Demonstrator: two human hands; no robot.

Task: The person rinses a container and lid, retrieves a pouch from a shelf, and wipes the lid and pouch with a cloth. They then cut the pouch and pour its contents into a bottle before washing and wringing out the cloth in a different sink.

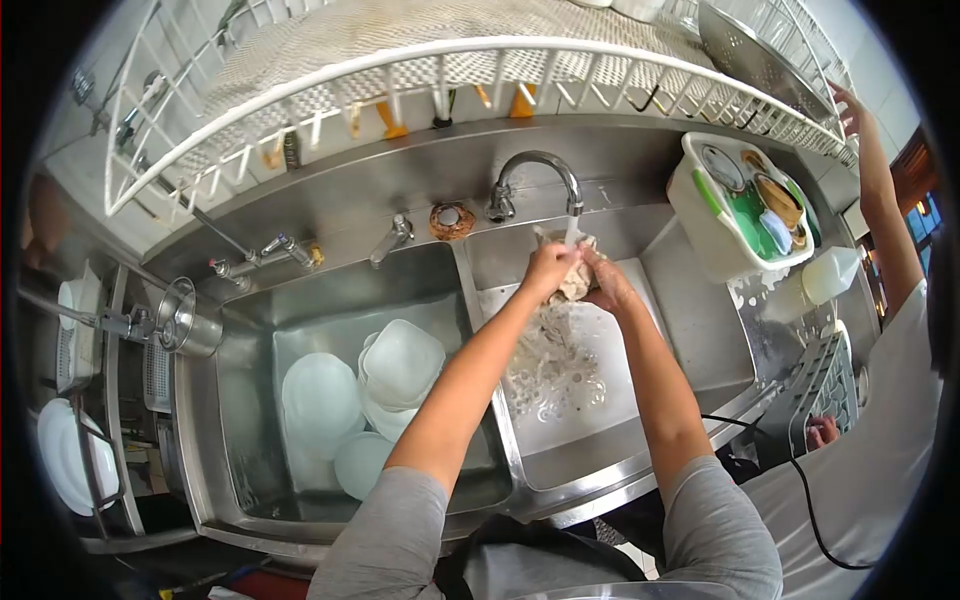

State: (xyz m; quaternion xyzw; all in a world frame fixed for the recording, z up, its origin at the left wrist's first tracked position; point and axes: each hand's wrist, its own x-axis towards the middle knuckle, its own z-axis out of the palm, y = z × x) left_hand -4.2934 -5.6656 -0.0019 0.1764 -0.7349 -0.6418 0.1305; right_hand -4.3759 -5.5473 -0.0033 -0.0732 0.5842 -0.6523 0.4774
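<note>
Both hands, left hand (548, 268) and right hand (606, 285), are squeezing a cloth (577, 282) under the tap (540, 180), centre frame, wringing over the sink (700, 330).

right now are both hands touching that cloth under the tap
Touching. The head view shows the left hand and right hand both closed around the cloth beneath the faucet, no gap visible.

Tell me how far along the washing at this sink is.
Done: cannot tell; no clearly clean dishes show. In hand: the left hand and right hand wring a cloth under the running faucet, water splashing in the right basin. Left: white plates and square bowls sit stacked in the left basin, apparently unwashed.
</note>
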